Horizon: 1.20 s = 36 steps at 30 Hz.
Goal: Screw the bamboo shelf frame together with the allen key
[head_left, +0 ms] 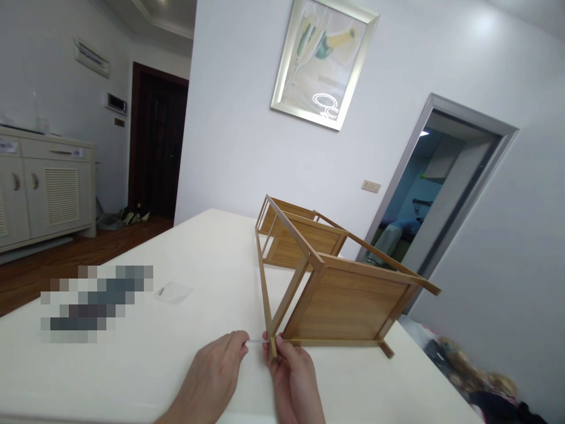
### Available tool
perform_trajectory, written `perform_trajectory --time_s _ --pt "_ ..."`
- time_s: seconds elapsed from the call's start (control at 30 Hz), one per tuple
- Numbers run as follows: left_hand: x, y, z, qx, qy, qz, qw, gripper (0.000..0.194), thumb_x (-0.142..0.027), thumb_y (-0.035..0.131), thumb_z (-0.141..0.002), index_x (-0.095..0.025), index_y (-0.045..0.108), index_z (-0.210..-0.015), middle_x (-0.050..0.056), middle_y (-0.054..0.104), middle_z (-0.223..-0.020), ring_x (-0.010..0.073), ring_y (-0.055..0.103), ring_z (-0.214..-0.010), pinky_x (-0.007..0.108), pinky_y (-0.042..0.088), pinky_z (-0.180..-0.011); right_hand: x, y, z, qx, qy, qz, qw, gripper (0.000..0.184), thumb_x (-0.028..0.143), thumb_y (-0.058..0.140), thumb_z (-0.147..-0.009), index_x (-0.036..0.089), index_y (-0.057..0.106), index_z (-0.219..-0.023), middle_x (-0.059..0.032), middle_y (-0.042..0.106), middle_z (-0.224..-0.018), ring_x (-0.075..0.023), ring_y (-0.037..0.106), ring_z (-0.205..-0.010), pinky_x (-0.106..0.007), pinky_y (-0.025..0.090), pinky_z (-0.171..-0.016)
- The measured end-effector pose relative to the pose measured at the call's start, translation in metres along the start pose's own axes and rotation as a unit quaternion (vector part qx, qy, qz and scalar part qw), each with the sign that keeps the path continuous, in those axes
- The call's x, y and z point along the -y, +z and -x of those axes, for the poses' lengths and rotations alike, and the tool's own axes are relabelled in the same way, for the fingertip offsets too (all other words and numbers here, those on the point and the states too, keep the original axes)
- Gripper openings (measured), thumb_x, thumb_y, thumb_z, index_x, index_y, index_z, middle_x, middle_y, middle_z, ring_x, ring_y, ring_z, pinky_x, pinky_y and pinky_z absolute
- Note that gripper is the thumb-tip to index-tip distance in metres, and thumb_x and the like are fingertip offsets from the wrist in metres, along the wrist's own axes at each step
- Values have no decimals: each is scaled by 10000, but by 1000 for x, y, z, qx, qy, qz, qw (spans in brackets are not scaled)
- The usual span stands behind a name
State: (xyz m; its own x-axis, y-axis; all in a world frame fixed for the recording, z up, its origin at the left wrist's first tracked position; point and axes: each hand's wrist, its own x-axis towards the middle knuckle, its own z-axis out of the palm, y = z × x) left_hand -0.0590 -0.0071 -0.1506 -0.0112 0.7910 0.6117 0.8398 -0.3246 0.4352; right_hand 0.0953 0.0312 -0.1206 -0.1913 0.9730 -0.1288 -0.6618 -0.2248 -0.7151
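Note:
A wooden shelf rack (353,297) with several panelled tiers lies on its side on the white table (212,259). My right hand (295,374) is closed around the end of its nearest leg, fingers on one side and thumb on the other. To the left, my left hand (216,368) pinches a thin metal tool (256,341), its shaft pointing right and its tip meeting the leg by my right fingertips. The tool's handle end is hidden in the fist, so I cannot tell its exact kind. Whether a screw sits at the tip is hidden.
A small clear plastic bag (173,292) with something tiny inside lies on the table left of the rack. Farther left is a pixelated blur (97,303). Beyond the right table edge is a pile of cloth-like items (477,377). A wall stands behind the table.

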Motion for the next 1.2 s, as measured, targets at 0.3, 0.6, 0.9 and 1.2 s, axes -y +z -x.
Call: perform_trajectory --time_s 0.3,0.6,0.9,1.2 --pt "-17 -14 -13 81 -138 153 975 209 -272 388 -952 -243 568 -851 -7 664 -749 170 639 -695 261 439 -664 6 -6 -1 35 47 -20 998 210 186 887 -568 71 756 -685 -151 750 -877 -228 692 -889 -307 557 -821" --pt "-11 -5 -9 92 -134 69 984 229 -202 359 -948 -230 562 -848 36 665 -811 200 632 -771 292 408 -713 10 -10 -3 58 87 -39 994 191 161 882 -566 79 749 -677 -142 757 -871 -231 697 -889 -320 550 -834" --pt "-9 -18 -18 112 -217 10 970 189 -163 398 -871 -219 536 -755 40 650 -769 220 606 -764 316 392 -718 13 -13 -3 71 107 -49 991 192 168 875 -563 82 723 -643 -154 754 -854 -237 708 -863 -336 541 -854" --pt "-27 -27 -41 96 -156 327 927 214 -410 561 -837 -219 616 -759 112 592 -1336 289 482 -1310 407 361 -1086 19 -8 2 107 163 -43 980 187 169 814 -601 60 718 -719 -157 748 -852 -224 710 -815 -332 525 -834"
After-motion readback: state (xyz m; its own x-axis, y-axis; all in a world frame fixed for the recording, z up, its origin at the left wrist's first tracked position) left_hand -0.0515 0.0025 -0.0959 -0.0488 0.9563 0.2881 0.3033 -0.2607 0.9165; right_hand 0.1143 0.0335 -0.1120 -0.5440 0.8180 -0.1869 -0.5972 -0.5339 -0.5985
